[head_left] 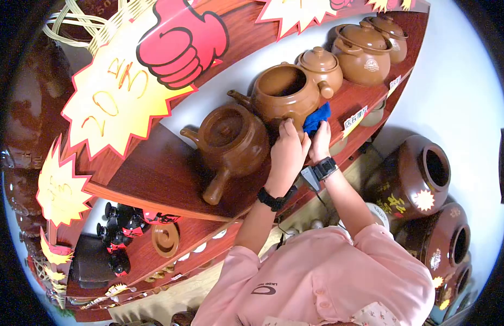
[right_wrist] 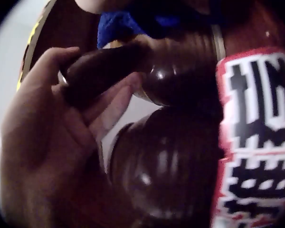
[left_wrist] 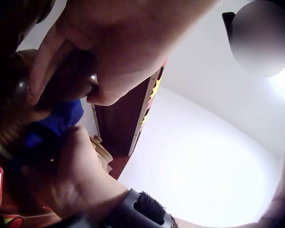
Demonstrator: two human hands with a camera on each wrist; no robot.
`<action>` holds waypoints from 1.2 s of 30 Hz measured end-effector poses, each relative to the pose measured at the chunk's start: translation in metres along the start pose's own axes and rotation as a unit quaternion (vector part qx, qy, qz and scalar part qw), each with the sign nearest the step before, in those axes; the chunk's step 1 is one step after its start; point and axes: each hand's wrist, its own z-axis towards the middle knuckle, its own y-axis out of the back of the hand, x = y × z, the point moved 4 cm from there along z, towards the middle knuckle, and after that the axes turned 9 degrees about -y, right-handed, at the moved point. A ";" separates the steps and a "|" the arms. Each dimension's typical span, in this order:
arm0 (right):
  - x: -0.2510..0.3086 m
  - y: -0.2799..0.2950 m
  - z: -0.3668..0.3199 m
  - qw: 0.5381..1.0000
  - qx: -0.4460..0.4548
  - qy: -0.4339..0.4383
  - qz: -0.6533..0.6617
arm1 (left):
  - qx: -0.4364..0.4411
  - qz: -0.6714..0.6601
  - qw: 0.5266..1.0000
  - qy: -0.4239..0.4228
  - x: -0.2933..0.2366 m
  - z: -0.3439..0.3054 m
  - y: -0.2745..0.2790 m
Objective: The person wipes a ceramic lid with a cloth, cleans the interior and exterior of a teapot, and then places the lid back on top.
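Note:
A lidless brown clay pot (head_left: 269, 107) with a side handle stands on the wooden shelf. My left hand (head_left: 289, 152) grips its stubby handle (right_wrist: 99, 69), fingers wrapped around it in both wrist views. From the right, my right hand (head_left: 320, 142) holds a blue cloth (head_left: 317, 118) against the pot's side, close to the handle. In the left wrist view the crumpled cloth (left_wrist: 57, 124) lies between the right fingers and the pot wall. Close by on the left sits a lidded clay pot (head_left: 230, 138), its handle pointing toward me.
Further lidded pots (head_left: 363, 51) line the shelf to the right. Large dark jars (head_left: 409, 174) stand on the floor at the right. Price signs (head_left: 121, 98) hang at the upper left, and a label (head_left: 354, 120) sits on the shelf edge. Lower shelves hold small black-and-red items (head_left: 121, 231).

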 end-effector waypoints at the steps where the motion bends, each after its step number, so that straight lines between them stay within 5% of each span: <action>1: 0.009 -0.006 -0.007 0.995 -0.001 0.078 -0.065 | -0.001 -0.004 1.000 0.001 0.000 0.000 0.000; 3: 0.027 -0.019 -0.023 0.954 -0.003 0.231 -0.193 | 0.005 0.007 1.000 0.000 0.001 -0.001 0.000; 4: 0.040 -0.031 -0.034 0.905 0.063 0.335 -0.254 | 0.008 0.012 1.000 0.000 0.001 -0.001 0.000; 8: 0.070 -0.059 -0.036 0.724 0.209 0.456 -0.474 | 0.006 0.002 1.000 -0.011 0.002 0.000 0.002; 10: 0.084 -0.066 -0.027 0.687 0.231 0.466 -0.508 | 0.009 0.011 1.000 -0.011 0.002 -0.001 0.002; 14: 0.088 -0.056 0.003 0.738 0.244 0.423 -0.466 | 0.004 -0.015 1.000 -0.010 0.002 0.000 0.002; 20: 0.052 -0.031 -0.004 0.817 0.107 0.405 -0.395 | 0.011 -0.015 1.000 0.003 0.001 0.000 0.002; 26: 0.007 0.013 0.027 0.974 0.148 0.071 -0.159 | -0.026 0.022 0.999 -0.043 0.001 0.001 0.002; 28: 0.004 0.014 0.015 0.995 0.092 -0.012 -0.030 | 0.041 0.085 0.996 0.000 -0.005 0.009 0.006; 31: 0.018 0.014 0.013 0.984 0.125 -0.093 0.086 | 0.092 0.122 0.988 0.021 -0.008 0.026 0.003; 34: 0.023 0.020 0.008 0.977 0.141 -0.139 -0.074 | 0.107 0.128 0.986 0.013 -0.005 0.041 -0.005; 36: 0.025 0.021 0.001 0.989 0.106 -0.057 -0.091 | 0.110 0.127 0.986 -0.005 -0.004 0.045 -0.006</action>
